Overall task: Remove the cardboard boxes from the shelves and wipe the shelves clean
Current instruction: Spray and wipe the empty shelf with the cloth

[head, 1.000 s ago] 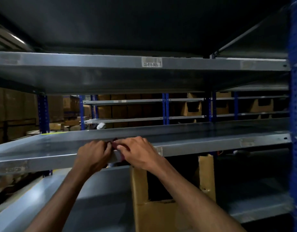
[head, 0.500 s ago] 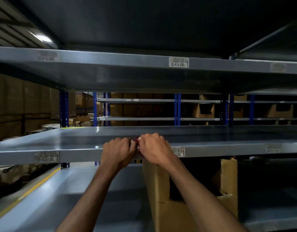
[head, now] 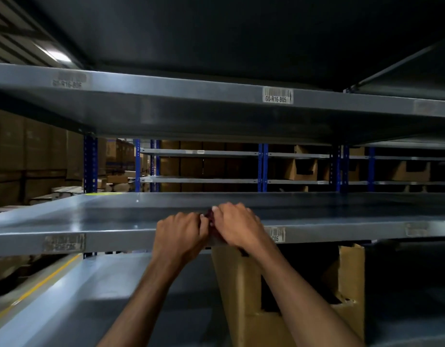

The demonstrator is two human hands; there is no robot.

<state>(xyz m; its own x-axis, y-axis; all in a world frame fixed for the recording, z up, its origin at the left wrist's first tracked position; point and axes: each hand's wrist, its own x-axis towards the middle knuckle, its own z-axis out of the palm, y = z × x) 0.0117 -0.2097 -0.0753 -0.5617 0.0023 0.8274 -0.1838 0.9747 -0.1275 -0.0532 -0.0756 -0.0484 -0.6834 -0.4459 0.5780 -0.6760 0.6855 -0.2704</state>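
My left hand [head: 180, 234] and my right hand [head: 237, 226] are pressed together at the front edge of the grey metal middle shelf [head: 91, 221]. Both are closed around a small dark red cloth [head: 210, 216], of which only a sliver shows between the fingers. The shelf top is bare and shiny. Below it, on the lower shelf [head: 103, 296], stands an open cardboard box [head: 241, 291] with a cut-out front, partly hidden behind my right forearm.
An upper grey shelf [head: 166, 91] with a barcode label hangs overhead. Blue uprights [head: 90, 166] frame the rack. Further racks behind hold several cardboard boxes [head: 301, 169]. Stacked cartons [head: 28, 151] line the left side; a floor with a yellow line [head: 41, 284] lies lower left.
Both hands have stayed together on the cloth at the shelf's front edge. The view has shifted, so the hands and the box now sit further right in the frame.
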